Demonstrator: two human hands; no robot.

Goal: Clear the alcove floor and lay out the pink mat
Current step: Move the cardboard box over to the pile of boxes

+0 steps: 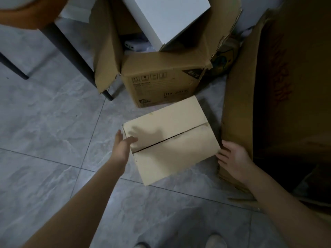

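1. Pale closed cardboard box (171, 140) sits on the grey tiled floor (53, 122), near the printed carton (159, 81)
2. Left hand (123, 145) spread, thumb on its left edge
3. Right hand (232, 158) spread at its right corner

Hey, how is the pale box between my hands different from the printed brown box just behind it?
The pale closed box has its flaps shut along a centre seam; the printed brown box stands open, its flaps torn and spread. The pale closed box is plain and lighter in colour; the printed brown box is darker and carries handling symbols and lettering. A white box sticks out of the printed one; nothing shows in the pale one. Both are cardboard, on the grey tiled floor.
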